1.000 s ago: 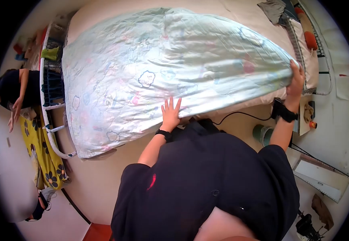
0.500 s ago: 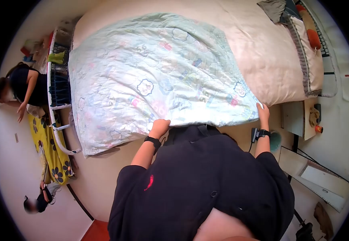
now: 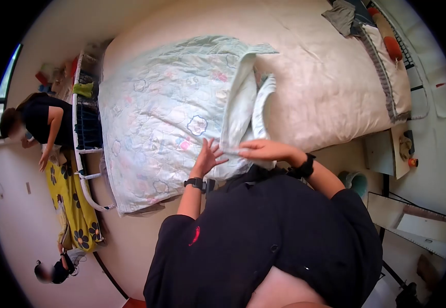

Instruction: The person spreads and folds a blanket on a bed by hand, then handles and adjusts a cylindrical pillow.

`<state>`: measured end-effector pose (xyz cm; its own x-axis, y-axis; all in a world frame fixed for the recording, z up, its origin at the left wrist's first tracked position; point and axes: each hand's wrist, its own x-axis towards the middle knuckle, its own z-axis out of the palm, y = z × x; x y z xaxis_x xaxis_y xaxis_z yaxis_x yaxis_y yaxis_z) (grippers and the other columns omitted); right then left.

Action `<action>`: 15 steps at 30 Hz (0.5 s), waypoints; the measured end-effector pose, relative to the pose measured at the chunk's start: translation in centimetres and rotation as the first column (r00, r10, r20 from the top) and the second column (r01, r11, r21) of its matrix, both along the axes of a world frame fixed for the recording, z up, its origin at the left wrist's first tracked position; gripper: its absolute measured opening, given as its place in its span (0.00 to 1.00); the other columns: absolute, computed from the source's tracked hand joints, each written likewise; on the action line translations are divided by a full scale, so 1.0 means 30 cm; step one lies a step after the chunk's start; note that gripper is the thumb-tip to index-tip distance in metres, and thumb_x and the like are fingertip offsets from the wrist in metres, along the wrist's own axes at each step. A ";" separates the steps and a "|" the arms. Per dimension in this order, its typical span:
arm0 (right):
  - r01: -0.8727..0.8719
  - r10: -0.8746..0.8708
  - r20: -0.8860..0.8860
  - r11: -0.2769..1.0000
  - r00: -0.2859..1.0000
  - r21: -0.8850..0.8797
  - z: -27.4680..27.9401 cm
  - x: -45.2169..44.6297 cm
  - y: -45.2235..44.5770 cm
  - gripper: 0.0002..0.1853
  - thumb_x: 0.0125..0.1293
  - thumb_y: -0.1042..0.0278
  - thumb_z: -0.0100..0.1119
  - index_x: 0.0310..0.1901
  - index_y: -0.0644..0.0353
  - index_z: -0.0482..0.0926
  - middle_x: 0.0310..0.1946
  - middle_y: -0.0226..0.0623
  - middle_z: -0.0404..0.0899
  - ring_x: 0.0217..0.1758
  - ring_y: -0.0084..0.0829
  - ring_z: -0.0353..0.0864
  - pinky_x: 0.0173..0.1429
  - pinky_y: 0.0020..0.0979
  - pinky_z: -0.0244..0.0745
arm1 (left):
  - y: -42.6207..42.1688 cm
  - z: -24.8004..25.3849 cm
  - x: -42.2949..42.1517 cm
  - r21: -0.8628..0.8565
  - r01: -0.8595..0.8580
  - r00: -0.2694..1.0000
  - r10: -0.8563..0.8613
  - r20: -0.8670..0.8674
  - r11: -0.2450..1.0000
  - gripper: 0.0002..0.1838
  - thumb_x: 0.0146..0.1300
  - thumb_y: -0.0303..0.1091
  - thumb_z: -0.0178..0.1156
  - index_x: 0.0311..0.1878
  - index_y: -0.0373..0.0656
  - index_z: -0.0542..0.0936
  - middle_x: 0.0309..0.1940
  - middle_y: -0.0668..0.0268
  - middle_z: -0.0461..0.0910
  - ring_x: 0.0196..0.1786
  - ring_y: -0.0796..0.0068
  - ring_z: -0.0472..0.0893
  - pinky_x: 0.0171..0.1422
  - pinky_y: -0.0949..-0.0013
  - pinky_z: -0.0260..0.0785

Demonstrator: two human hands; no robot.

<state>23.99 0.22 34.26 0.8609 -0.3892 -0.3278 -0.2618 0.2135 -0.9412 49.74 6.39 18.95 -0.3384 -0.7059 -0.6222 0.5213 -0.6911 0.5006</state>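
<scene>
head view shows one quilt (image 3: 169, 115) on one bed (image 3: 325, 87), left grip (image 3: 205, 160) spread, right grip (image 3: 265, 150) seemingly pinching the quilt's edge.

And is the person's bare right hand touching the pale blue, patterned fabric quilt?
Touching. The head view shows the right hand at the folded-over part of the pale blue quilt, its fingers meeting the cloth edge without a gap.

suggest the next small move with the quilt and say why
I'd probably smooth the raised folds of the quilt flat with the right hand: its fingers are at the turned-over part, where loose ridges stand up, and the left hand is close by, fingers spread.
</scene>
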 end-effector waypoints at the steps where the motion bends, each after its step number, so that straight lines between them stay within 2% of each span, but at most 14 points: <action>1: -0.249 0.251 -0.023 0.966 0.968 0.076 -0.058 0.049 0.017 0.23 0.63 0.51 0.46 0.51 0.62 0.70 0.42 0.31 0.73 0.46 0.22 0.68 0.52 0.23 0.61 | -0.036 0.043 0.023 -0.066 -0.076 0.994 0.070 -0.087 0.995 0.47 0.54 0.69 0.38 0.67 0.53 0.32 0.67 0.56 0.42 0.62 0.55 0.59 0.58 0.50 0.59; 2: -0.281 0.285 -0.118 0.959 0.951 0.049 -0.181 0.061 0.056 0.26 0.63 0.47 0.42 0.51 0.60 0.70 0.46 0.36 0.72 0.51 0.27 0.66 0.56 0.27 0.57 | -0.059 0.090 0.042 -0.124 -0.158 0.975 0.135 -0.177 0.980 0.47 0.54 0.70 0.37 0.67 0.53 0.31 0.67 0.54 0.42 0.62 0.56 0.60 0.58 0.51 0.59; 3: -0.414 0.414 -0.154 0.910 0.897 0.035 -0.250 0.079 0.067 0.25 0.64 0.47 0.41 0.50 0.60 0.70 0.46 0.36 0.73 0.50 0.28 0.68 0.56 0.27 0.58 | -0.078 0.136 0.056 -0.147 -0.181 0.954 0.137 -0.268 0.972 0.47 0.57 0.61 0.47 0.66 0.51 0.31 0.65 0.54 0.47 0.55 0.59 0.69 0.52 0.57 0.65; 4: -0.542 0.536 -0.195 0.840 0.822 0.026 -0.281 0.088 0.062 0.24 0.64 0.47 0.40 0.49 0.60 0.71 0.46 0.36 0.73 0.49 0.29 0.69 0.56 0.27 0.59 | -0.093 0.121 0.067 -0.155 -0.183 0.953 0.137 -0.268 0.971 0.47 0.57 0.61 0.47 0.66 0.51 0.31 0.65 0.54 0.47 0.55 0.59 0.69 0.52 0.57 0.65; 5: -0.545 0.539 -0.198 0.838 0.819 0.024 -0.271 0.083 0.052 0.24 0.64 0.47 0.40 0.49 0.60 0.71 0.46 0.36 0.73 0.49 0.29 0.69 0.56 0.27 0.59 | -0.101 0.105 0.065 -0.120 -0.048 0.998 0.043 -0.043 0.992 0.47 0.57 0.53 0.52 0.66 0.48 0.31 0.63 0.54 0.51 0.48 0.62 0.72 0.48 0.61 0.68; 6: -0.458 0.459 -0.196 0.887 0.867 0.051 -0.259 0.072 0.046 0.23 0.64 0.48 0.40 0.48 0.60 0.71 0.46 0.37 0.73 0.50 0.30 0.69 0.56 0.28 0.59 | -0.103 0.087 0.064 -0.050 0.078 0.982 -0.068 0.178 0.996 0.49 0.56 0.45 0.57 0.66 0.46 0.31 0.61 0.55 0.55 0.42 0.65 0.76 0.43 0.66 0.70; 7: -0.364 0.373 -0.196 0.928 0.907 0.081 -0.253 0.065 0.042 0.23 0.64 0.49 0.40 0.48 0.60 0.71 0.46 0.37 0.73 0.50 0.31 0.69 0.56 0.28 0.59 | -0.105 0.064 0.050 0.021 0.105 0.957 -0.107 0.270 0.994 0.50 0.52 0.32 0.61 0.66 0.41 0.33 0.56 0.58 0.61 0.32 0.71 0.77 0.36 0.72 0.70; 8: -0.362 0.372 -0.197 0.928 0.907 0.087 -0.266 0.056 0.035 0.23 0.64 0.49 0.40 0.48 0.60 0.71 0.46 0.37 0.73 0.50 0.31 0.69 0.56 0.28 0.59 | -0.092 -0.001 0.041 0.003 0.097 0.941 -0.093 0.326 0.995 0.48 0.53 0.31 0.60 0.66 0.39 0.35 0.49 0.59 0.70 0.28 0.76 0.75 0.34 0.73 0.69; 10: -0.307 0.295 -0.327 0.952 0.898 0.015 -0.323 0.027 0.011 0.22 0.64 0.50 0.40 0.47 0.61 0.71 0.44 0.39 0.74 0.49 0.33 0.70 0.55 0.28 0.60 | -0.078 -0.046 0.015 0.015 0.053 0.971 -0.055 0.231 0.999 0.46 0.52 0.29 0.59 0.66 0.38 0.37 0.40 0.62 0.75 0.23 0.80 0.70 0.32 0.76 0.67; 11: -0.224 0.171 -0.423 0.971 0.890 -0.080 -0.381 0.002 0.013 0.22 0.63 0.50 0.42 0.48 0.61 0.70 0.44 0.41 0.74 0.48 0.35 0.71 0.53 0.30 0.61 | -0.070 -0.053 -0.002 0.054 0.019 0.972 -0.031 0.234 0.998 0.43 0.52 0.27 0.58 0.65 0.38 0.42 0.35 0.65 0.77 0.22 0.82 0.68 0.30 0.77 0.65; 12: -0.223 0.171 -0.427 0.972 0.888 -0.074 -0.405 -0.029 0.013 0.22 0.63 0.50 0.42 0.48 0.61 0.70 0.44 0.41 0.74 0.48 0.35 0.71 0.53 0.30 0.61 | -0.060 -0.078 -0.001 0.058 0.022 0.973 -0.034 0.228 0.998 0.43 0.52 0.27 0.58 0.65 0.38 0.42 0.35 0.65 0.77 0.22 0.82 0.68 0.30 0.77 0.65; 14: -0.029 -0.075 -0.566 0.985 0.821 -0.171 -0.443 -0.092 0.012 0.23 0.60 0.51 0.46 0.48 0.62 0.70 0.45 0.45 0.73 0.50 0.38 0.70 0.54 0.33 0.62 | -0.040 -0.129 0.004 0.078 0.093 0.980 -0.105 0.170 0.993 0.37 0.53 0.27 0.57 0.64 0.39 0.50 0.37 0.65 0.76 0.25 0.82 0.70 0.31 0.78 0.65; 15: -0.033 -0.071 -0.570 0.985 0.819 -0.169 -0.459 -0.127 0.012 0.23 0.60 0.51 0.46 0.48 0.62 0.70 0.45 0.45 0.73 0.50 0.38 0.70 0.54 0.33 0.62 | -0.026 -0.139 0.012 0.062 0.134 0.970 -0.144 0.199 0.989 0.32 0.54 0.29 0.56 0.62 0.40 0.56 0.39 0.65 0.76 0.28 0.80 0.72 0.34 0.77 0.66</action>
